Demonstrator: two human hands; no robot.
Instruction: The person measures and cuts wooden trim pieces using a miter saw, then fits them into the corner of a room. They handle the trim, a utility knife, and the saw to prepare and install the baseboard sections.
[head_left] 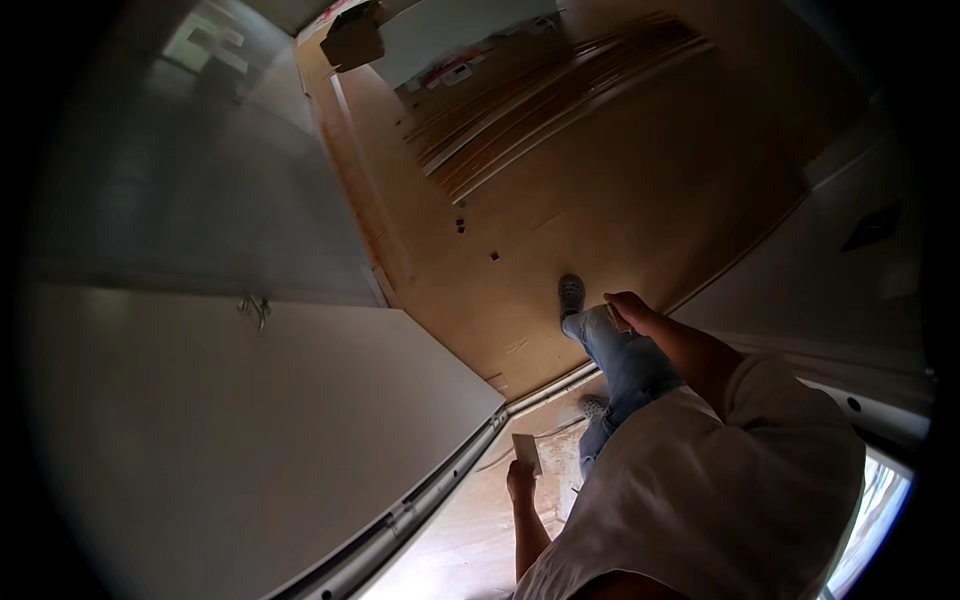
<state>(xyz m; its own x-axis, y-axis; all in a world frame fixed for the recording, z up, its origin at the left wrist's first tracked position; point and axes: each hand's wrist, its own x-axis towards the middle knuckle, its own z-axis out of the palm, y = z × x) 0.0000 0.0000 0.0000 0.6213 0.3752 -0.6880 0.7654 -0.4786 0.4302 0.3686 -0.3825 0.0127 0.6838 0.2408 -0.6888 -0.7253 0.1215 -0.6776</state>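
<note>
My left hand [521, 482] is closed around the lower end of a small flat rectangular piece [526, 452], greyish-tan, held upright beside my legs. My right hand [630, 310] is in front of my thigh, its fingers bent round a small pale piece [619, 319]. What that piece is, I cannot make out, since the fingers and shadow hide most of it. Below the right hand are my jeans [630, 365] and one grey shoe [571, 292] on the brown floor. My other shoe [592, 405] stands behind the door track [560, 387].
A white door panel [220, 420] with a metal handle [255, 310] stands at the left. Long thin strips [560, 105] lie on the brown floor [520, 300] ahead, near a pale board [465, 35] and an open carton [352, 42]. Small dark bits [461, 225] are scattered nearer.
</note>
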